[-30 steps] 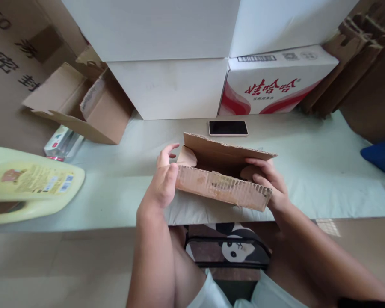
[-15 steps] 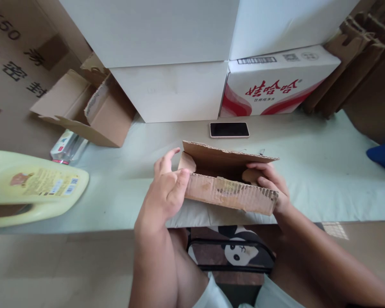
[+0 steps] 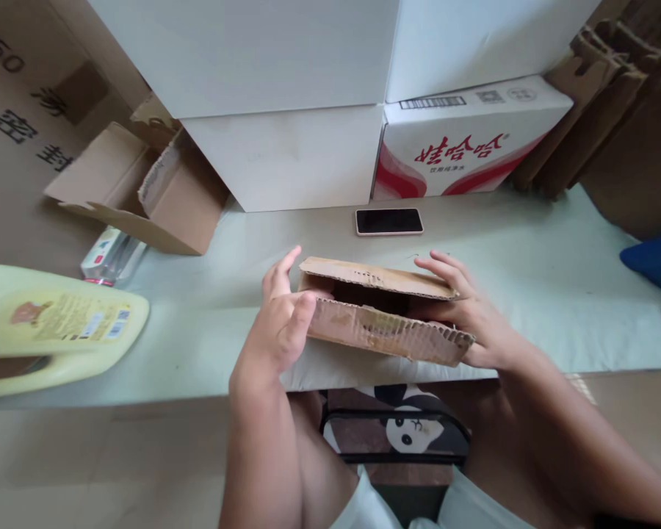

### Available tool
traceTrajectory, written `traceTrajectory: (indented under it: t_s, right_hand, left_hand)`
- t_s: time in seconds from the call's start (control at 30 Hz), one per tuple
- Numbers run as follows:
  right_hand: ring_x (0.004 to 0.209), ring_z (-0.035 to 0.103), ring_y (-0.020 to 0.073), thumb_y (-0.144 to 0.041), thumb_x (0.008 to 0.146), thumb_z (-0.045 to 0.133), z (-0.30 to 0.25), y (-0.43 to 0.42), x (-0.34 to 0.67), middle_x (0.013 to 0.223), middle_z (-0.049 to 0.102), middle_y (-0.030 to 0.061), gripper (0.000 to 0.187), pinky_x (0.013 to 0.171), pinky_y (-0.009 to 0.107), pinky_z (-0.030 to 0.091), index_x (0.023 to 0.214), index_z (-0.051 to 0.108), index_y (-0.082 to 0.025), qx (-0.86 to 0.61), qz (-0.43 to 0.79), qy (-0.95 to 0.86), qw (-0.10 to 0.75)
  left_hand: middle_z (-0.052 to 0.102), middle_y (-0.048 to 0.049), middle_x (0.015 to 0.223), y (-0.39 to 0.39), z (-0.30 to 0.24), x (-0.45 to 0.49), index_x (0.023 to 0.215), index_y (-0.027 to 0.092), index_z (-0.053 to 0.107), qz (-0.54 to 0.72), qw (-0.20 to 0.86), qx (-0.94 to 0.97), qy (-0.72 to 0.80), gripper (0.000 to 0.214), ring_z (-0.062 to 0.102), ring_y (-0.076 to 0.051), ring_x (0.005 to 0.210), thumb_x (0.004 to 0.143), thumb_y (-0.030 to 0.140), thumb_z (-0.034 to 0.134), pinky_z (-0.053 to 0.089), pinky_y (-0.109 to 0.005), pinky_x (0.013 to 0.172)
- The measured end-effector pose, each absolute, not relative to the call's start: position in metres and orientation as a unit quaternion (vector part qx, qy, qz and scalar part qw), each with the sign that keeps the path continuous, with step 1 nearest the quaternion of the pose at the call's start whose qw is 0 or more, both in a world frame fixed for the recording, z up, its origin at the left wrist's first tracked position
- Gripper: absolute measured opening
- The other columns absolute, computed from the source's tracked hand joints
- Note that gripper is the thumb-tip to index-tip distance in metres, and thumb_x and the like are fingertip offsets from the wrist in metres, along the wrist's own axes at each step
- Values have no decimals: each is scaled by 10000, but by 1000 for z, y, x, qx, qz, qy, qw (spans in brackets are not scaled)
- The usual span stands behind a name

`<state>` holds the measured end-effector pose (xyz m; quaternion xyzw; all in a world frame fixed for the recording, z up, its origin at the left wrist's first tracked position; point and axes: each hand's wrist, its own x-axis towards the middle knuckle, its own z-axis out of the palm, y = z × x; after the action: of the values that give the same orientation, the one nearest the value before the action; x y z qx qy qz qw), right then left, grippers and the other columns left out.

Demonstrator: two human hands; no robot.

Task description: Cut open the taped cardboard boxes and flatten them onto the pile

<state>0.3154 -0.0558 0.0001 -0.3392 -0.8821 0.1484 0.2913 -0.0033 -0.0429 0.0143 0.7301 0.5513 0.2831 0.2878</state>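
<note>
A small worn cardboard box [image 3: 385,334] is at the table's front edge, its top flap partly folded down over a dark gap. My left hand [image 3: 280,316] grips the box's left end, thumb on the near corner and some fingers raised behind. At the right end, my right hand [image 3: 468,312] holds the box, with fingers at the flap and in the opening beneath it. What lies inside the box is hidden in shadow. Behind it a phone [image 3: 389,221] lies flat with a dark screen.
White cartons [image 3: 280,158] and a red-and-white carton [image 3: 457,158] stand at the back of the green-covered table [image 3: 540,294]. To the left are an open brown box [image 3: 187,195], a clear package [image 3: 113,253] and a yellow jug [image 3: 77,316]. A blue object [image 3: 655,261] sits at right.
The box's back flap has come down toward the front, narrowing the opening. My right hand has shifted its fingers up around the flap's right end. The view has turned slightly.
</note>
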Motion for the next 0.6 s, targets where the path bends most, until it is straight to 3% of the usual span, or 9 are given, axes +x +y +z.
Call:
traceTrajectory:
  t_s: [0.17,0.37,0.6]
  right_hand:
    - [1549,260,327,-516,1040,366,0,-60,316,1519,431,103,529,1339,547,179,853,750,-202,-365,128,-882,270]
    - [1509,340,331,-491,1032,391,-24,-56,313,1553,354,65,417,1223,513,412,884,662,-212,-361,207,-805,423]
    - [1443,418,339,-634,984,356,-40,-50,304,1586,314,-29,468,1194,535,421,853,589,-249,-372,247,-724,526]
  left_hand:
    - [256,-76,1718,-46,20,-1,807,194,765,274,270,737,555,892,207,-368,1582,941,792,118,213,-606,1295]
    - [200,-38,1725,-45,17,0,815,213,742,330,285,747,502,875,210,-380,1587,942,786,93,212,-605,1295]
    - [446,-94,1536,-40,17,5,843,246,626,394,274,753,450,691,187,-352,1603,957,760,178,291,-585,1281]
